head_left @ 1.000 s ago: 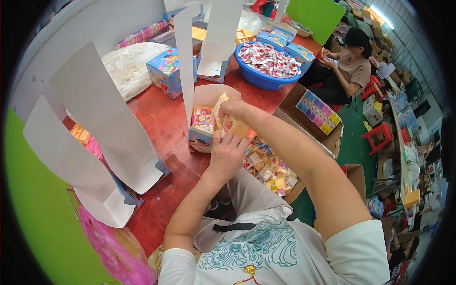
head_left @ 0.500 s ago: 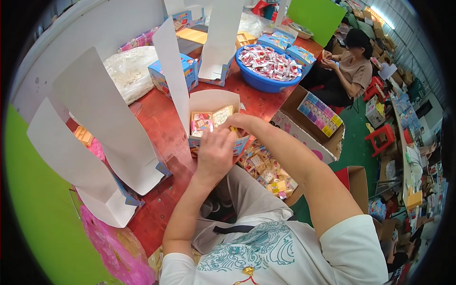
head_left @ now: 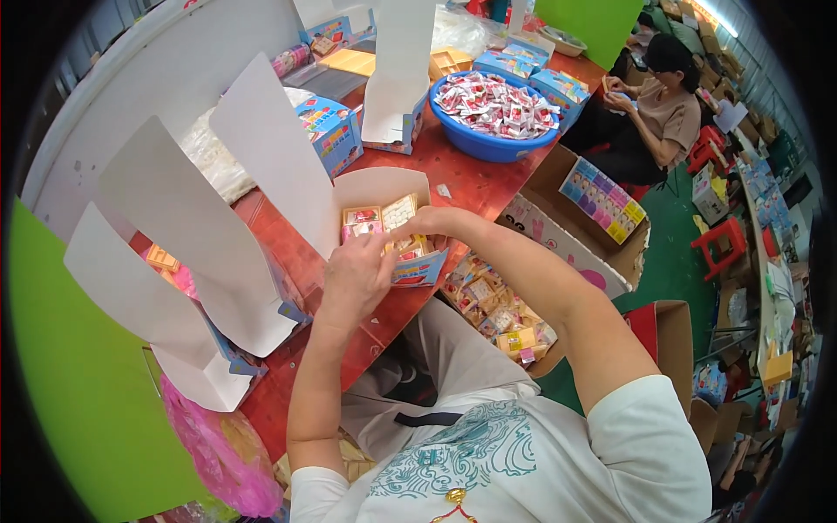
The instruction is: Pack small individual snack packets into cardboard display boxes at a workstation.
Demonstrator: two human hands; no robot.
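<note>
Head view, catalogued as I see it from my station.

Item 1: open display box [head_left: 392,231], white flap raised, blue printed front, at picture centre on the red tabletop [head_left: 462,187]. Inside are small flat packets [head_left: 384,218], pink, cream and yellow, standing in rows.

Item 2: left hand [head_left: 353,279], at 7 o'clock of the box, fingers curled down onto the packets at the near edge. It seems to be pressing them, but I cannot tell whether it pinches one.

Item 3: right hand [head_left: 427,222], at 3 o'clock of the box, fingers bent over the packets at the right wall. Its grip is hidden from me.

Risks, my judgement: the box sits close to the tabletop's near edge, so a hard push could slide it off into the lap. The packets look tightly packed, and forcing another in could buckle one or split the wall. An elbow could topple the tall white flaps at 9 o'clock.

Item 4: row of upright open boxes [head_left: 183,253], white flaps, at 8 to 10 o'clock.

Item 5: blue basin [head_left: 488,144] heaped with red-and-white wrapped pieces, 1 o'clock.

Item 6: blue printed cartons [head_left: 327,131], 11 o'clock.

Item 7: brown carton [head_left: 610,253] holding a multicoloured pack, 3 o'clock, off the tabletop.

Item 8: loose packets in a tray [head_left: 497,305], 4 o'clock.

Item 9: pink bag [head_left: 218,453], 7 o'clock.
</note>
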